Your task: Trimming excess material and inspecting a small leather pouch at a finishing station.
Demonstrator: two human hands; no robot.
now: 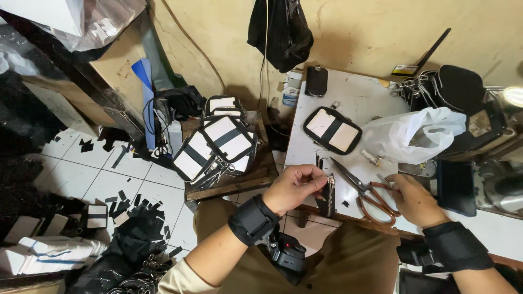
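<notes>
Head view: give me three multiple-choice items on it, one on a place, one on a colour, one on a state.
1. Where does the finished black-and-white pouch lie?
A. On the white table
B. On the tiled floor
C. In the person's lap

2. What colour are the handles of the scissors?
A. Blue
B. Reddish-brown
C. Green

3. What is the left hand doing?
A. Lying flat and empty
B. Pinching a small black zippered piece
C. Lifting the white plastic bag

Answers: 1 A, it rests flat on the tabletop; 2 B, the loops by the right hand are reddish-brown; 3 B, its fingers close on the piece's top.
</notes>
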